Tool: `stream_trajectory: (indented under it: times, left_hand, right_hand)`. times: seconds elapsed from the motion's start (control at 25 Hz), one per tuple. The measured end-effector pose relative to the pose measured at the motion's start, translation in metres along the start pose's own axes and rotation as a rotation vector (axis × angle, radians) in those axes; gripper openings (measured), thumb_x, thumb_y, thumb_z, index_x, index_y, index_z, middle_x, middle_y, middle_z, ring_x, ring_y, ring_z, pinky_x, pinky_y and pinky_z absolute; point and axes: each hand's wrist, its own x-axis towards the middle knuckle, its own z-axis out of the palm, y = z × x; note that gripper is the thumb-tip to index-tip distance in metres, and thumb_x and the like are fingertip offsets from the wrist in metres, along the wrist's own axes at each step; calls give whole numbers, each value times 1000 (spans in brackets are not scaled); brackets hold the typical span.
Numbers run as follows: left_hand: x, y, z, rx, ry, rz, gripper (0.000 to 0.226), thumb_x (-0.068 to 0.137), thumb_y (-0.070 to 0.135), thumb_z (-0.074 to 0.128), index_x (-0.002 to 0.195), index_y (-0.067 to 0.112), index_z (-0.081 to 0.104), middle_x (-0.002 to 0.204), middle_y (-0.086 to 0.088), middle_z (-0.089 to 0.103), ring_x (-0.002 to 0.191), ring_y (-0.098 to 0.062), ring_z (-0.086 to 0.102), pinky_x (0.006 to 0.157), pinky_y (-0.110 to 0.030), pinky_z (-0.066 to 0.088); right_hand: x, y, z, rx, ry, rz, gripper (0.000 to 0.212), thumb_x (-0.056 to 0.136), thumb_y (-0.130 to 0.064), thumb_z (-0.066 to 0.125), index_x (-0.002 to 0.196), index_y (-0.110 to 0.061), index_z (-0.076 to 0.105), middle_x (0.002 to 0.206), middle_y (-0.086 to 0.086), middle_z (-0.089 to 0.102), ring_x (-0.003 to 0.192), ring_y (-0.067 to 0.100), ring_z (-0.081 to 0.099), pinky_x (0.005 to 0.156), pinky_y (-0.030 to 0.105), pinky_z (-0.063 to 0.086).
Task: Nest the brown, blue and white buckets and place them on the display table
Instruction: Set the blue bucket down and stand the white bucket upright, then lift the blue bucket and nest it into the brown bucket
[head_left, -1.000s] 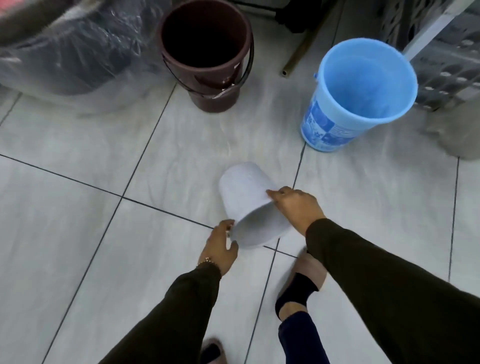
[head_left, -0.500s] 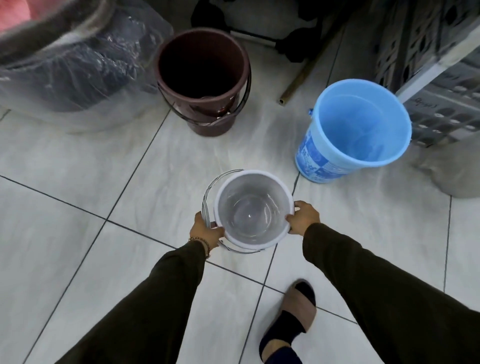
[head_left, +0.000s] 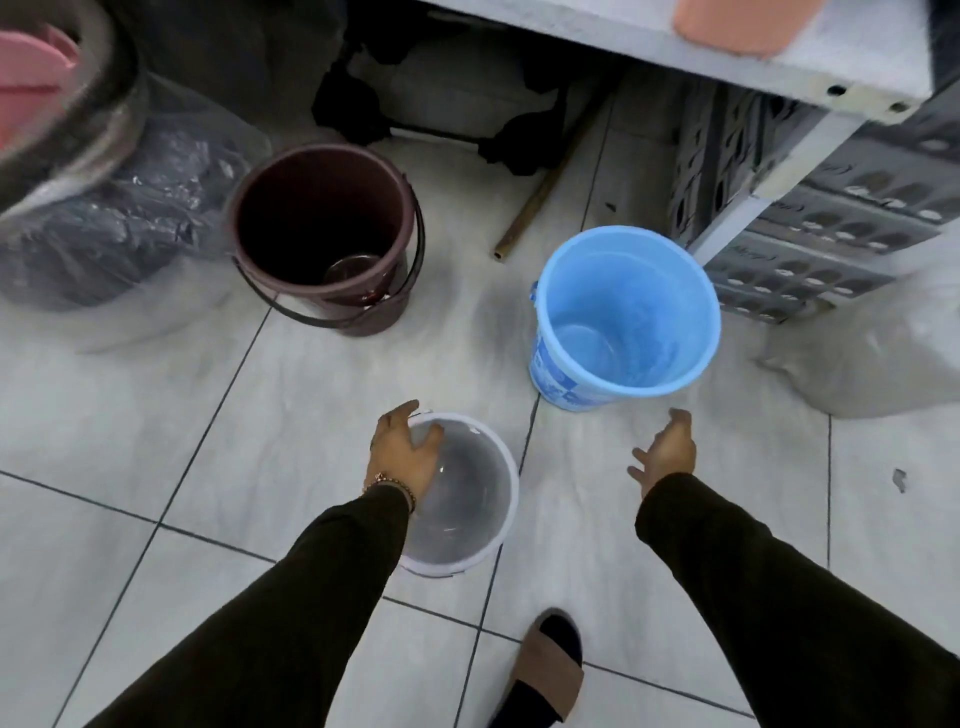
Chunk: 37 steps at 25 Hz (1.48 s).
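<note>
Left hand (head_left: 404, 457) hooks its grip over the upright white bucket's (head_left: 467, 519) rim on the floor, right hand (head_left: 667, 451) spread empty toward the blue bucket (head_left: 623, 317), seemingly for nesting; brown bucket (head_left: 322, 234) apart.

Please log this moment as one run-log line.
left hand: on white bucket rim | right hand: free | brown bucket, blue bucket: un-nested

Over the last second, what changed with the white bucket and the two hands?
The white bucket went from tipped on its side to upright, mouth up, on the floor tiles. The right hand let go and now hangs open toward the blue bucket. The left hand stays at the white bucket's rim. The brown bucket and blue bucket stand apart, not yet nested.
</note>
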Motion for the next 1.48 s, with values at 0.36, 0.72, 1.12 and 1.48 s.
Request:
stream_trajectory:
  times: [0.36,0.72,1.12,1.48]
  left_hand:
    - [72,141,131,-309,-243,-43,56,87,25,70,135,8,46,128,-9,61,113,-30,62,92,-34,51]
    - [42,160,60,-587,40,-116,43,89,35,64,121,9,53,120,-13,63,88,-27,68,51,-34,60]
    - [-13,177,-164,-633,496,157,22,95,32,58,108,16,48,93,2,63,77,-11,63,69,-42,59]
    - [107,116,-270,-592,318,-88,29,97,21,55,121,11,42,114,-7,52,98,-33,63,54,-40,62]
  right_hand:
    - [79,-88,-8,-182,-145,-113,19,84,8,56,103,4,59,115,24,66,101,45,67,84,51,59]
    - [13,-140,-25,-297,-323,-398,39,87,4,57,124,-9,61,120,9,67,100,29,70,65,34,63]
    - [-178,-197,125,-372,-600,-710,43,92,3,55,129,-18,58,119,-2,70,96,17,74,85,44,61]
    - [-182,-157,305,-599,-512,-690,45,83,-2,62,99,-44,65,98,-23,63,102,27,69,87,52,58]
